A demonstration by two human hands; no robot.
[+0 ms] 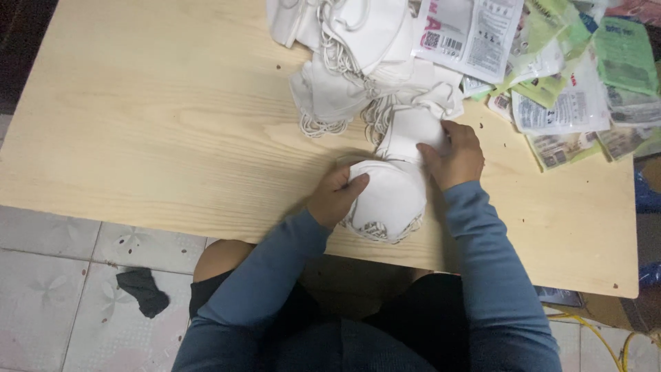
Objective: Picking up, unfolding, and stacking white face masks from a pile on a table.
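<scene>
Head view, left hand: We see the left hand (pixel 337 193) curled around the left side of a stack of white masks (pixel 387 198). Its fingers are bent and grip the stack; the fingertips press into the white cloth.

Head view, right hand: The right hand (pixel 451 155) lies on top of the far end of the same stack, palm down. We can see the fingers bent over the white cloth, but their tips are hidden, so we cannot tell how tight the hold is.

Where the stack is: It sits on the near part of the wooden table (pixel 158 131), between the two hands. Its near end hangs a little over the table edge.

Pile of masks: More white masks (pixel 344 62) lie in a loose heap behind the stack, touching it. The top of the heap is cut off by the picture edge.

Packets: Flat white and green packets (pixel 558 76) lie at the far right of the table. Some are cut off at the top and right.

Floor: A dark rag (pixel 143 291) lies on the tiles to the left. A yellow cord (pixel 606 337) shows at the bottom right, only partly.

Hidden: The sleeves (pixel 482 275) cover both arms. Most of the person's lap is under the table.
</scene>
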